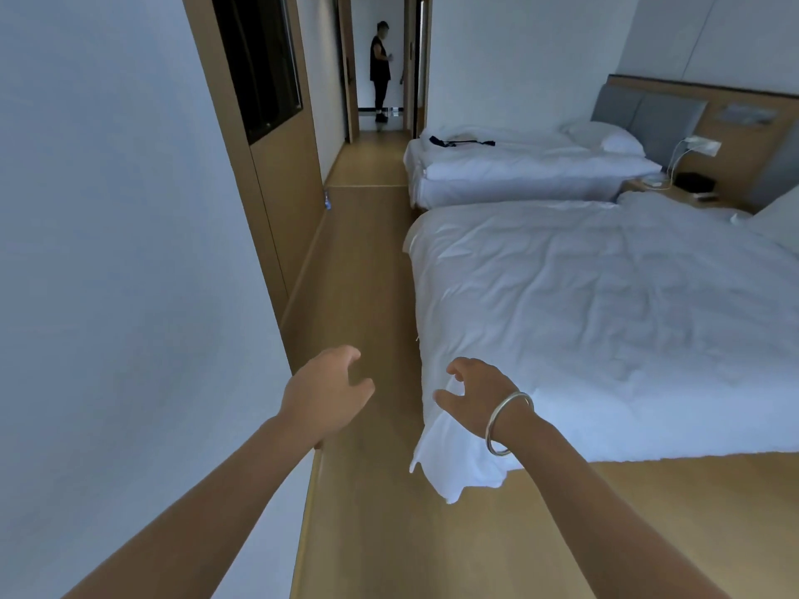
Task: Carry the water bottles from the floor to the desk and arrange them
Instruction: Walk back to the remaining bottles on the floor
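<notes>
Both hands empty: left hand [328, 391] and right hand [475, 395] fingers loosely spread. Bottles and desk not clearly visible. Risk: snagging the hanging bed sheet [449, 469] while walking.

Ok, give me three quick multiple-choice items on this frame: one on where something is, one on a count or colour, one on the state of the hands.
1. Where is the silver bangle?
A. On the left wrist
B. On the right wrist
C. On the near bed

2. How many beds with white covers are in view?
A. One
B. Two
C. Three

3. What are the hands doing?
A. Both hold nothing
B. The left grips a bottle
C. The right pinches the sheet

Answers:
1 B: the silver bangle circles the wrist behind the right hand.
2 B: a near bed and a far bed lie side by side.
3 A: the left hand and the right hand reach forward with loosely curled fingers around nothing.
</notes>
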Available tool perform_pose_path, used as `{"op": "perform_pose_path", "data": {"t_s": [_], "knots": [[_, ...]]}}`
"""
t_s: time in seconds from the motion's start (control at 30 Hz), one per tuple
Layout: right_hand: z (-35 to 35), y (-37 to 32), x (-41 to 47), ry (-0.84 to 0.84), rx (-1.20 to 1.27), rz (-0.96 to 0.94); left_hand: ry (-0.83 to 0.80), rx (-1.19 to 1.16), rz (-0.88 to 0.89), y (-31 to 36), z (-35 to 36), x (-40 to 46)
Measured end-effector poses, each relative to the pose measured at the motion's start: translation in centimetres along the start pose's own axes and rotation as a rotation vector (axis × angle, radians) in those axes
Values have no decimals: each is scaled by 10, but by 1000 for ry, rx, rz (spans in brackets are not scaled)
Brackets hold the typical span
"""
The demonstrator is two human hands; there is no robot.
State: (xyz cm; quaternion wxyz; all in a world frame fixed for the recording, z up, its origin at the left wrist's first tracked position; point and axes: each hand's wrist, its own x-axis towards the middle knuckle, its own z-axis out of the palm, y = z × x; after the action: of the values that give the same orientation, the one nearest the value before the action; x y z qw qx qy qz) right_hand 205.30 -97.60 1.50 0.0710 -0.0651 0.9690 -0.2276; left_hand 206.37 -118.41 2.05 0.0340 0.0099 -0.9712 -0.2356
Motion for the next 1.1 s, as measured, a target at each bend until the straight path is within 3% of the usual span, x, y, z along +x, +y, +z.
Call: {"op": "perform_pose_path", "data": {"t_s": [0.53,1.1], "knots": [[-36,6,275,8,3,-13,-44,-8,10,-21,9,286],[-72,15,606,-117,-28,-28,-58,-81,-189,-55,19,591]]}}
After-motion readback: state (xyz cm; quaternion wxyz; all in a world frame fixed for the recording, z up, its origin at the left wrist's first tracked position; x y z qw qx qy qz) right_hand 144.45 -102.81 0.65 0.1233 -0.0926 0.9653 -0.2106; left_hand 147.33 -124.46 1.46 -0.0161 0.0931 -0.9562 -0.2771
